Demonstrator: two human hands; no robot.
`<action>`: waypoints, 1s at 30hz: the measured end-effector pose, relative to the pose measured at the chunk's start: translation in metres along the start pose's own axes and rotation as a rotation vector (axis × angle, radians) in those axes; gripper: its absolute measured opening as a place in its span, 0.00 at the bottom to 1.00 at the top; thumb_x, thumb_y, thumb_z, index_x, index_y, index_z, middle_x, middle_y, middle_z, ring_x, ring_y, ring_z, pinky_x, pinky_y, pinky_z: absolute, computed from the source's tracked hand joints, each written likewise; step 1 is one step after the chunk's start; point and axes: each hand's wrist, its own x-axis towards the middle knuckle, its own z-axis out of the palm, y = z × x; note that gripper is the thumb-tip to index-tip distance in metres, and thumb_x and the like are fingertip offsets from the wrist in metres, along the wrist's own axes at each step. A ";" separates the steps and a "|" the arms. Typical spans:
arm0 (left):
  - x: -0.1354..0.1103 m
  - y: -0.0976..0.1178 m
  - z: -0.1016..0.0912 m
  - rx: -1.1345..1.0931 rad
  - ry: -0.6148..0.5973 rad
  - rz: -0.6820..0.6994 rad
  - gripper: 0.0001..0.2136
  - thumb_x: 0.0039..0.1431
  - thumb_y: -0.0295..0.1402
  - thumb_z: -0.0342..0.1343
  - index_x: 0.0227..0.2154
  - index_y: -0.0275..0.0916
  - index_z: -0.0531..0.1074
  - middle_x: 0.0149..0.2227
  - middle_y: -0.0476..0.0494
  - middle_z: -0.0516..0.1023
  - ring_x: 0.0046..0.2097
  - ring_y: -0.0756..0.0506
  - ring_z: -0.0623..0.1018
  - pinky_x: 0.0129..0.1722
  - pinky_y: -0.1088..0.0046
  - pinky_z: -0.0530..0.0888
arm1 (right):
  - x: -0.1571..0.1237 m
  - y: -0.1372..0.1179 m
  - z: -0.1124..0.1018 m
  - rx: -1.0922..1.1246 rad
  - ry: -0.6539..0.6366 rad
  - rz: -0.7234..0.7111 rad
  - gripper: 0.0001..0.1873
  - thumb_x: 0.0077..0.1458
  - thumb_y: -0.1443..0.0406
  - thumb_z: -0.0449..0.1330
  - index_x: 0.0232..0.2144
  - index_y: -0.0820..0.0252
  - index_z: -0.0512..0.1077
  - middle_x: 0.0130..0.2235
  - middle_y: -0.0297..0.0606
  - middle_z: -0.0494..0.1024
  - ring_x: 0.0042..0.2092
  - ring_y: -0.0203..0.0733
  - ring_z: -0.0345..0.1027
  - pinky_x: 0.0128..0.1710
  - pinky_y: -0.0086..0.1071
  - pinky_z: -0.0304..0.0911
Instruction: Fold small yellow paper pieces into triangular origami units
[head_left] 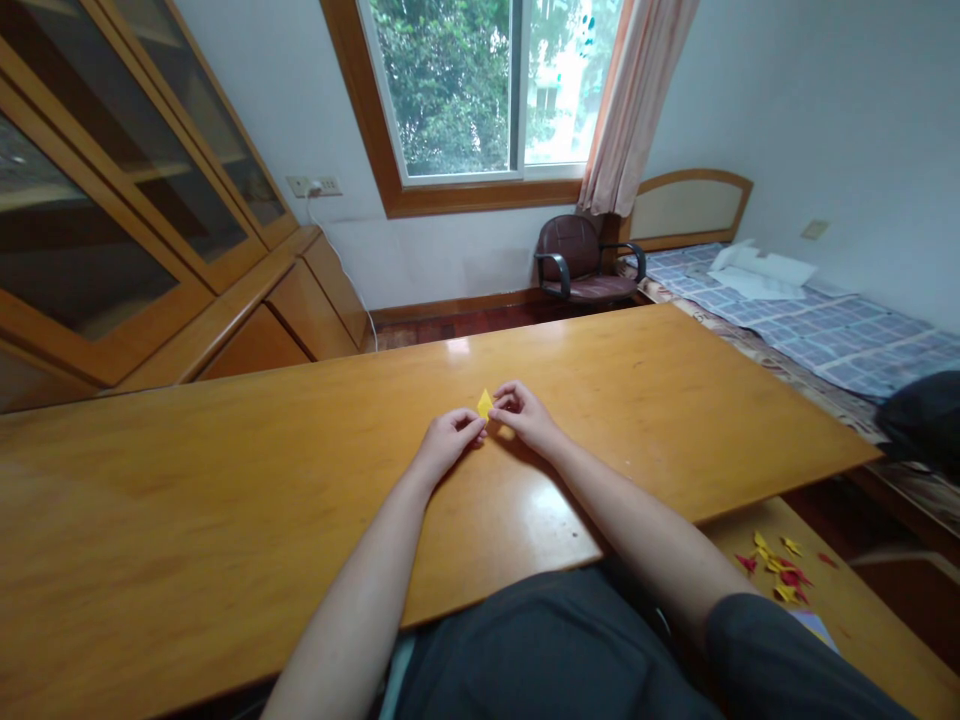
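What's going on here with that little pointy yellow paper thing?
A person's bare left hand and bare right hand are pinching a small, pointed, yellow folded-paper piece over a glossy brown wooden table. On a lower wooden surface to the right lies a loose cluster of small red and yellow folded-paper pieces.

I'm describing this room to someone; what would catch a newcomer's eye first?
First, the yellow folded paper in the grip of the left hand and right hand, over the wooden table. Then the red and yellow folded pieces on the lower surface at right, and the window at top centre.
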 end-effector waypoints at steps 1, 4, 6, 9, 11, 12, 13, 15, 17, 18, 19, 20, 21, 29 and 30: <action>0.000 0.000 0.000 0.017 0.008 0.008 0.16 0.51 0.47 0.61 0.26 0.37 0.74 0.26 0.46 0.77 0.27 0.49 0.75 0.31 0.74 0.71 | 0.000 0.000 0.000 -0.004 0.000 -0.003 0.19 0.43 0.62 0.68 0.36 0.56 0.65 0.29 0.28 0.73 0.31 0.35 0.67 0.35 0.31 0.60; -0.001 -0.001 -0.001 0.059 0.022 0.029 0.16 0.52 0.47 0.61 0.26 0.37 0.74 0.26 0.46 0.78 0.27 0.49 0.75 0.31 0.74 0.70 | -0.001 -0.001 0.001 -0.018 0.002 -0.006 0.18 0.43 0.63 0.68 0.34 0.56 0.64 0.28 0.28 0.73 0.30 0.35 0.66 0.35 0.31 0.60; -0.001 -0.002 -0.001 0.078 0.022 0.037 0.16 0.52 0.47 0.61 0.26 0.37 0.74 0.26 0.46 0.78 0.28 0.48 0.75 0.31 0.74 0.70 | -0.001 -0.003 0.002 -0.027 0.001 -0.002 0.18 0.43 0.62 0.68 0.34 0.56 0.63 0.28 0.28 0.73 0.30 0.35 0.66 0.35 0.31 0.60; 0.000 -0.002 0.000 0.060 0.014 0.034 0.17 0.52 0.48 0.61 0.27 0.36 0.75 0.26 0.46 0.78 0.28 0.48 0.75 0.32 0.74 0.71 | -0.002 -0.005 0.003 -0.020 0.016 -0.005 0.18 0.42 0.62 0.68 0.33 0.56 0.63 0.28 0.27 0.72 0.30 0.35 0.66 0.34 0.31 0.60; 0.001 -0.002 0.000 0.022 0.000 0.022 0.17 0.52 0.48 0.61 0.28 0.36 0.75 0.27 0.46 0.78 0.28 0.48 0.75 0.32 0.74 0.71 | -0.002 -0.005 0.003 -0.008 0.029 -0.007 0.18 0.42 0.62 0.68 0.33 0.56 0.64 0.28 0.27 0.72 0.30 0.34 0.66 0.34 0.30 0.59; 0.001 -0.001 0.000 0.011 -0.009 0.016 0.17 0.52 0.48 0.61 0.28 0.36 0.75 0.27 0.46 0.78 0.29 0.48 0.75 0.33 0.73 0.71 | -0.001 -0.006 0.003 -0.003 0.033 -0.007 0.18 0.42 0.62 0.68 0.33 0.56 0.64 0.28 0.27 0.72 0.30 0.34 0.66 0.34 0.30 0.59; 0.001 0.000 0.000 0.007 -0.018 0.012 0.17 0.51 0.48 0.61 0.28 0.36 0.75 0.27 0.46 0.78 0.29 0.48 0.76 0.33 0.73 0.72 | -0.002 -0.006 0.003 0.001 0.033 -0.006 0.18 0.42 0.63 0.68 0.33 0.56 0.64 0.28 0.27 0.72 0.30 0.34 0.66 0.34 0.30 0.59; 0.000 0.002 0.000 0.057 -0.036 0.016 0.17 0.52 0.48 0.61 0.28 0.36 0.75 0.27 0.45 0.78 0.29 0.48 0.76 0.33 0.74 0.71 | -0.002 -0.006 0.003 0.007 0.028 -0.010 0.17 0.42 0.63 0.67 0.33 0.56 0.63 0.28 0.26 0.72 0.29 0.34 0.65 0.33 0.30 0.59; -0.001 0.004 0.000 0.077 -0.041 0.014 0.17 0.52 0.47 0.61 0.27 0.36 0.75 0.26 0.45 0.78 0.29 0.48 0.76 0.33 0.73 0.72 | -0.002 -0.006 0.003 0.006 0.020 -0.011 0.17 0.43 0.64 0.67 0.33 0.56 0.63 0.28 0.26 0.71 0.29 0.34 0.65 0.33 0.30 0.59; -0.002 0.005 0.000 0.076 -0.039 0.011 0.17 0.52 0.47 0.61 0.27 0.36 0.75 0.26 0.45 0.78 0.29 0.48 0.76 0.33 0.73 0.72 | -0.003 -0.006 0.003 0.001 0.018 -0.012 0.17 0.43 0.64 0.67 0.32 0.56 0.64 0.28 0.26 0.71 0.29 0.34 0.65 0.33 0.30 0.59; -0.002 0.005 0.000 0.066 -0.034 0.004 0.16 0.51 0.47 0.62 0.27 0.36 0.75 0.26 0.45 0.79 0.29 0.48 0.77 0.33 0.73 0.72 | -0.003 -0.006 0.003 -0.007 0.017 -0.014 0.17 0.43 0.64 0.67 0.32 0.56 0.64 0.28 0.27 0.71 0.30 0.34 0.65 0.33 0.30 0.59; -0.002 0.006 0.000 0.051 -0.029 -0.005 0.16 0.50 0.46 0.62 0.26 0.36 0.75 0.27 0.45 0.79 0.29 0.47 0.77 0.33 0.73 0.72 | -0.003 -0.006 0.003 -0.016 0.016 -0.017 0.17 0.43 0.64 0.67 0.32 0.56 0.64 0.28 0.27 0.71 0.30 0.34 0.65 0.34 0.30 0.59; -0.002 0.006 0.000 0.033 -0.026 -0.019 0.16 0.49 0.46 0.63 0.26 0.36 0.75 0.27 0.45 0.79 0.29 0.47 0.77 0.33 0.72 0.72 | -0.004 -0.006 0.003 -0.022 0.013 -0.019 0.17 0.43 0.63 0.67 0.32 0.56 0.64 0.28 0.27 0.71 0.30 0.34 0.65 0.34 0.30 0.59; -0.003 0.010 -0.001 -0.177 -0.008 -0.150 0.12 0.43 0.39 0.66 0.23 0.34 0.77 0.25 0.43 0.79 0.26 0.48 0.76 0.30 0.72 0.72 | -0.004 -0.005 0.005 -0.010 -0.022 -0.006 0.19 0.43 0.62 0.68 0.35 0.56 0.64 0.28 0.27 0.73 0.30 0.34 0.67 0.35 0.31 0.61; -0.003 0.010 -0.001 -0.191 -0.005 -0.155 0.12 0.43 0.39 0.66 0.23 0.34 0.77 0.25 0.43 0.79 0.26 0.48 0.76 0.30 0.72 0.72 | -0.004 -0.005 0.005 -0.008 -0.022 -0.008 0.20 0.43 0.62 0.68 0.37 0.56 0.64 0.28 0.27 0.73 0.30 0.35 0.67 0.35 0.31 0.61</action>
